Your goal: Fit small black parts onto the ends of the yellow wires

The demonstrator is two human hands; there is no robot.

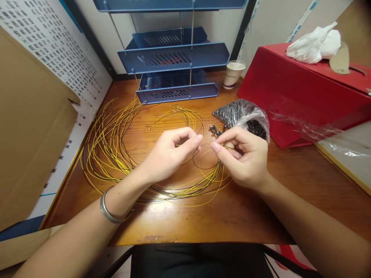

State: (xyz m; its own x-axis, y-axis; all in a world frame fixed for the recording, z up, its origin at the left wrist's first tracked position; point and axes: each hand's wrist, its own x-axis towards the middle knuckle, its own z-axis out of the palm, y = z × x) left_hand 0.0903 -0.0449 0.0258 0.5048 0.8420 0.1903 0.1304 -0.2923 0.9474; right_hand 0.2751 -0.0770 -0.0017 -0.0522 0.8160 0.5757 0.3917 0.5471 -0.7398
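My left hand (176, 154) is closed in a pinch, thumb against forefinger, on a thin cord. Across from it, a small gap away, my right hand (247, 158) pinches a thin cord too, its other fingers curled under. A fine strand shows between the two sets of fingertips; its ends are hard to make out. Loose loops of yellow and black cord (199, 186) lie on the table below and between the hands. Several small black clasps with metal parts (216, 131) lie just beyond my right fingertips.
A larger coil of yellow and black cords (108, 154) spreads at left. Behind my right hand sits a clear bag of black pieces (228, 112). A blue tiered rack (176, 94), paper cup (233, 75) and red box (290, 96) stand farther back. Cardboard (31, 127) borders the left.
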